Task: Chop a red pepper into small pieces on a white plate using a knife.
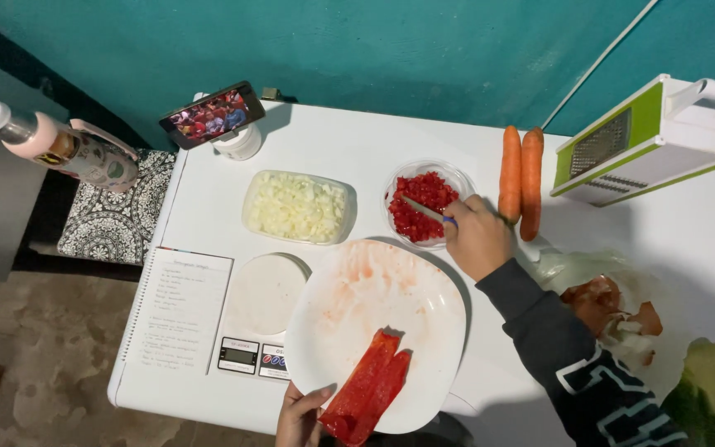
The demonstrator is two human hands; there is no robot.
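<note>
The right hand (pixel 477 238) grips a knife (pixel 425 210), its blade over the bowl (pixel 458 180) of diced red pepper (pixel 419 205). The left hand (pixel 301 416) pinches pepper strips (pixel 370 387) lying on the white plate (pixel 374 290) at the bench (pixel 357 145) edge. Two carrots (pixel 520 178) lie beside the bowl.

White table (pixel 357 145), plate (pixel 357 298), two carrots (pixel 520 178), grater (pixel 647 145), scale (pixel 250 352), notebook (pixel 177 310), two bowls (pixel 298 207)
</note>
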